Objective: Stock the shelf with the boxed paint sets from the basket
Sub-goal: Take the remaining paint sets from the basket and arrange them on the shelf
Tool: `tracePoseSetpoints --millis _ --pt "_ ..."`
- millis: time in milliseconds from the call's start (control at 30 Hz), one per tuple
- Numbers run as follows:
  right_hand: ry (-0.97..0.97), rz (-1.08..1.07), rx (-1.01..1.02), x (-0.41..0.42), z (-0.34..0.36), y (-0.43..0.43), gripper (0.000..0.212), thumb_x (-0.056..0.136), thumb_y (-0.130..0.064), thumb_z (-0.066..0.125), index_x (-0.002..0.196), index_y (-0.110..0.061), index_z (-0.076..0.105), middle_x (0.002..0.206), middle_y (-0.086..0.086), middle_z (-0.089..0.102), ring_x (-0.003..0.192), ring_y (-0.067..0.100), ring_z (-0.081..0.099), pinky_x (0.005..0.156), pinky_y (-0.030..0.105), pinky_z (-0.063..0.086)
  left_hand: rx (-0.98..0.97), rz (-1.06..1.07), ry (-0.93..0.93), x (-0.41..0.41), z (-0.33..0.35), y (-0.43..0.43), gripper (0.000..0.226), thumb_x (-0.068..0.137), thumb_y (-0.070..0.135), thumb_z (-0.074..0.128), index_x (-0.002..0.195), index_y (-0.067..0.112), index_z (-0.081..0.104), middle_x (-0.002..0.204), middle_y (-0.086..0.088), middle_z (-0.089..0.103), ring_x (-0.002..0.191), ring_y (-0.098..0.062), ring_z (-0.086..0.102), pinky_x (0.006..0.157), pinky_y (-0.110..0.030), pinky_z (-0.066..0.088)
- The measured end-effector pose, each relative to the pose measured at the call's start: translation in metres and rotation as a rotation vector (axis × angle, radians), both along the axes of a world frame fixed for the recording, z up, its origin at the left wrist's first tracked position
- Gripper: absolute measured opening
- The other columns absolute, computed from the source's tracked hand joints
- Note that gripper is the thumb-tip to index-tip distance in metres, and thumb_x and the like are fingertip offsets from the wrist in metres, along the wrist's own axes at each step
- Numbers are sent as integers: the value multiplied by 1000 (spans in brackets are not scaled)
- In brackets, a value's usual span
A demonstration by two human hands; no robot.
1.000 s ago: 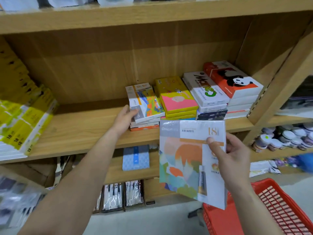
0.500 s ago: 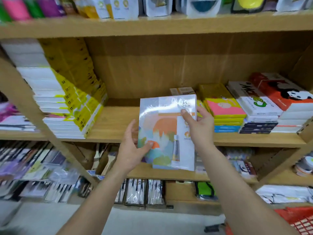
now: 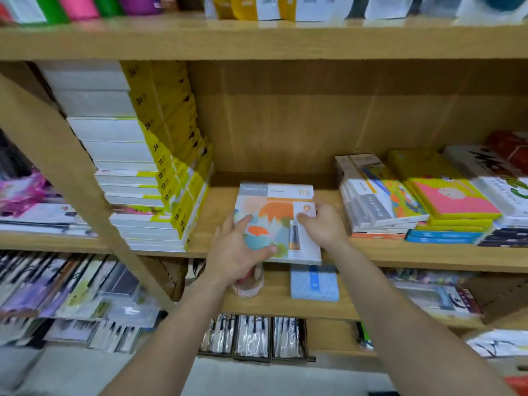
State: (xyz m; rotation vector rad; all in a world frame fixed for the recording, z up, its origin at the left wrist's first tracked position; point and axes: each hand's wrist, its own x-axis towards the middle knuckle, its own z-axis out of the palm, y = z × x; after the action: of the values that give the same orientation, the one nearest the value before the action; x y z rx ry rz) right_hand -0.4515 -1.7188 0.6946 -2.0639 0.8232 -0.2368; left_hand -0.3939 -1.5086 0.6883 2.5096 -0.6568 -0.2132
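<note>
A stationery shop: wooden shelves (image 3: 257, 38) packed with stacked boxed paint sets (image 3: 160, 178) and hanging packets (image 3: 251, 335).

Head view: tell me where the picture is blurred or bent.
Head view: wide-angle bending bows the top shelf board; motion blur smears the lower-left packets and right-hand stacks; the paint box and both hands, left and right, stay fairly sharp.

We are seeing the box (image 3: 278, 221) showing a white ground with orange, teal and green patches and a grey top band. We are noting the shelf (image 3: 257, 41) reading tan wood. The left stack (image 3: 148, 178) is showing white sides with yellow ends. The right-hand boxes (image 3: 454, 195) are showing yellow with pink. A pad (image 3: 314, 284) below is showing blue.
</note>
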Motion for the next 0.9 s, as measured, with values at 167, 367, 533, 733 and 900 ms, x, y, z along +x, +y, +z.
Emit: tracePoseSetpoints --millis 167,367,533,733,900 --pt "2 86 -348 -31 -10 19 54 96 -44 64 145 -23 59 151 4 52 137 33 43 111 40 37 128 -17 -142 2 -9 -10 98 78 85 43 156 29 27 168 -7 13 151 -33 11 119 -50 22" --pt "100 302 -502 -34 -14 21 65 100 -58 44 157 -26 44 172 3 27 155 28 29 123 44 30 104 -30 -178 39 -7 -25 91 84 79 44 156 26 31 168 -9 16 154 -27 15 123 -47 18" --pt "144 300 -492 -12 -3 11 62 106 -53 41 163 -28 32 175 0 17 159 25 20 126 44 28 97 48 -241 52 -2 -44 73 90 69 50 146 21 49 161 -7 36 146 -29 33 118 -43 25" --pt "-251 79 -505 -98 3 -4 38 100 -36 54 125 -13 72 130 3 62 125 23 59 105 31 44 -238 -116 -266 -7 -1 -86 47 95 46 58 135 21 58 141 1 56 131 -19 49 108 -37 42" --pt "-347 -188 -658 -131 10 -51 35 94 -25 57 121 -9 72 122 12 64 115 32 58 99 28 36 -320 -246 -9 -33 6 -128 74 89 60 60 150 26 37 150 2 51 135 -21 48 109 -37 42"
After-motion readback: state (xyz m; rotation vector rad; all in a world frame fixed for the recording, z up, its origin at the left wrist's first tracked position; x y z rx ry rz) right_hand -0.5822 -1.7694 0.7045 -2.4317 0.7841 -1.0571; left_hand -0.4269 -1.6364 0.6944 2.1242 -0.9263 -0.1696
